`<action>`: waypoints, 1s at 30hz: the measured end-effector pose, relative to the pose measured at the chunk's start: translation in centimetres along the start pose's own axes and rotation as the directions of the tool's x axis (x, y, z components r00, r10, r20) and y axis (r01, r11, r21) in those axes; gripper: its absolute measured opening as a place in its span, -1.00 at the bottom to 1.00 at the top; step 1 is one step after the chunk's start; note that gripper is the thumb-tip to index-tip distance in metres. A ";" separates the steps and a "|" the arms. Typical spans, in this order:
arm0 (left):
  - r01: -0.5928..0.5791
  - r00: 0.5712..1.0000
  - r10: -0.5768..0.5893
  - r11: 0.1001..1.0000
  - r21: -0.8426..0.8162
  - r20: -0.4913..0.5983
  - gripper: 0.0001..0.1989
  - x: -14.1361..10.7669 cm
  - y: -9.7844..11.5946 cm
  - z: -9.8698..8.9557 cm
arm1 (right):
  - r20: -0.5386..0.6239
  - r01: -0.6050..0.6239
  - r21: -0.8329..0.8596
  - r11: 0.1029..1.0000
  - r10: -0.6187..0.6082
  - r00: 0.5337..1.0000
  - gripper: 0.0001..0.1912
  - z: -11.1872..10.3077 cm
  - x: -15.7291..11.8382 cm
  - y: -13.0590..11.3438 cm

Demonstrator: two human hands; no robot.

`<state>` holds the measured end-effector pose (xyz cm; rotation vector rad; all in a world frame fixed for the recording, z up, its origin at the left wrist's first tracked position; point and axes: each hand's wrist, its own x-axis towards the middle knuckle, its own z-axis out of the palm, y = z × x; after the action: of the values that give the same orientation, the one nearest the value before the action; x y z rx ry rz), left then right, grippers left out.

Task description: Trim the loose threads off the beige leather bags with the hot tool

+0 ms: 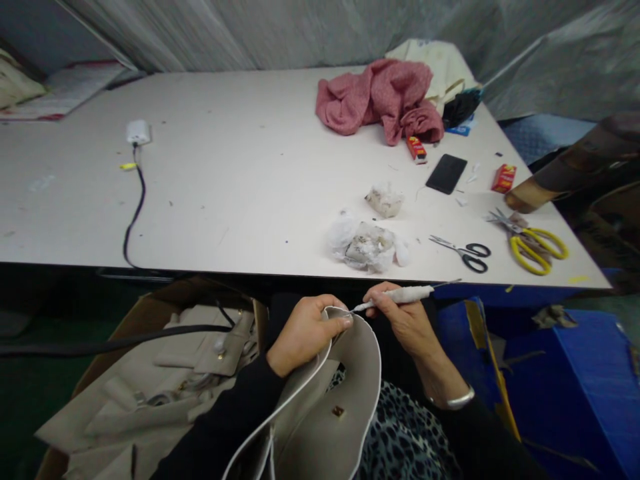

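Observation:
A light beige leather bag (345, 380) lies open across my lap, a small metal fitting (339, 412) showing on its inner wall. My left hand (307, 330) pinches the bag's top edge between thumb and fingers. In my right hand (400, 317) is a thin tool with a white-wrapped handle (410, 294), gripped like a pen. Its fine metal tip meets the bag's edge beside my left thumb. A second thin metal point sticks out of the handle's other end. The exact kind of tip is too small to tell.
On the white table (240, 180) lie black-handled scissors (467, 253), yellow-handled scissors (530, 243), crumpled plastic bags (370, 243), a phone (447, 173) and a pink cloth (375, 100). A carton of beige bags (175, 380) stands at left, a blue bin (565, 380) at right.

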<state>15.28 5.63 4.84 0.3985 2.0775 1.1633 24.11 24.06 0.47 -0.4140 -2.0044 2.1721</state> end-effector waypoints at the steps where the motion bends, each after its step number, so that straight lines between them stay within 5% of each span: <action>1: -0.003 1.000 0.003 1.000 0.000 0.003 -0.84 -0.1 0.1 0.1 | 0.012 -0.002 -0.009 1.000 0.002 1.000 -0.68 -0.1 -0.1 -0.1; 13: 0.006 0.999 0.002 0.989 -0.151 0.053 -0.86 -0.5 -0.6 1.3 | 0.247 0.113 -0.267 0.957 -0.046 0.968 -0.57 -1.6 0.6 -1.6; 21: 0.122 0.990 -0.087 0.919 -0.376 0.109 -0.80 -0.3 -1.8 2.0 | 0.276 0.132 -0.202 0.970 -0.073 0.958 -0.60 -1.4 -0.6 -0.6; 24: 0.153 0.987 -0.115 0.893 -0.423 0.115 -0.78 -0.1 -2.0 2.0 | 0.200 0.113 -0.132 0.985 -0.085 0.976 -0.63 -1.2 -1.4 0.4; 27: 0.149 0.988 -0.115 0.889 -0.433 0.102 -0.78 0.0 -2.1 1.8 | -0.011 0.127 -0.105 0.986 -0.129 0.992 -0.61 -1.3 -1.1 1.0; 30: 0.130 0.991 -0.102 0.904 -0.407 0.090 -0.77 -0.1 -2.1 1.3 | -0.287 0.168 -0.169 0.971 -0.212 0.934 -0.65 -1.6 0.3 0.9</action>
<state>16.39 5.19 2.67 0.1067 1.7112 1.4505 24.44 25.61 -0.58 -0.5139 -1.9418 1.7386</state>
